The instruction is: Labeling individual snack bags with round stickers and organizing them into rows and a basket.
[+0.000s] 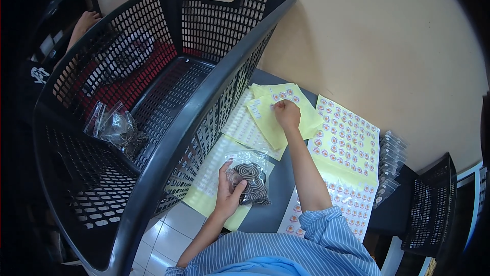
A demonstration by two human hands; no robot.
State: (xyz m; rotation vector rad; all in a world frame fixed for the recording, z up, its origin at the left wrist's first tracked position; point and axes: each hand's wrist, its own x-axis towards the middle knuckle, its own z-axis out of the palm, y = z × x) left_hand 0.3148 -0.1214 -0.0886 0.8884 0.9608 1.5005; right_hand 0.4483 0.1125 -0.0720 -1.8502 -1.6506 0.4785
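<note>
My left hand [229, 193] is closed around a clear plastic bag [251, 181] filled with dark, spiral-patterned coils, thumb across its front. Above a yellow sticker sheet [265, 110], my right hand [288, 114] is pinched with the fingertips at the sheet's surface. Whatever sits between those fingertips is hidden. A few round stickers remain along that sheet's far edge, and small white labels show at its left. More sticker sheets [232, 125] lie underneath and to the left. Right of my right forearm spreads a larger sheet [347, 143] of round red-and-orange stickers.
A large black plastic basket [204, 92] fills the left side, with filled clear bags [120, 128] inside. Several small packets [392, 156] are stacked at the right, near another black basket [431, 204]. Past the big basket, another person's hand [88, 21] shows. A beige wall [377, 31] stands behind.
</note>
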